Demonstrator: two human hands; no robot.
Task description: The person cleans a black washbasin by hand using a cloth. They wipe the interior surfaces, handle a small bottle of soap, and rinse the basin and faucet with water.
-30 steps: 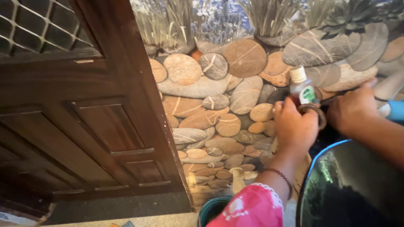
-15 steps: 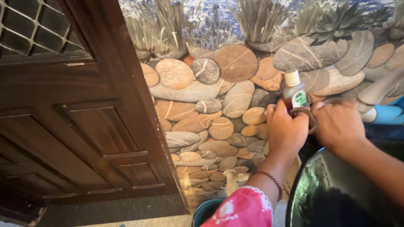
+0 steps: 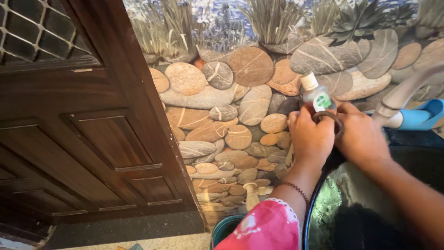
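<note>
- Small clear plastic bottle [image 3: 316, 98] with a cream cap, a green-and-white label and reddish-brown liquid stands upright against the pebble-print wall tiles [image 3: 240, 111], at the back edge of a dark glossy round basin [image 3: 323, 203].
- Left hand [image 3: 311, 139], in a pink sleeve [image 3: 268, 229] with a beaded bracelet [image 3: 296, 190], curls its fingers round the bottle's lower body.
- Right hand [image 3: 363, 136] closes beside it, both hands meeting on a brownish ring [image 3: 329, 121] in front of the bottle; whether the right fingers pinch the ring or only touch it cannot be told.
- Judged from the grip, the work stands at steadying bottle and ring; any further handling calls for a firm hold, as the bottle sits at the basin's rim.
- Grey tap spout [image 3: 400, 95] with a blue plastic fitting [image 3: 423, 115] crowds the right hand.
- Dark panelled wooden door [image 3: 88, 139] fills the left; a teal bucket rim [image 3: 229, 227] shows below.
</note>
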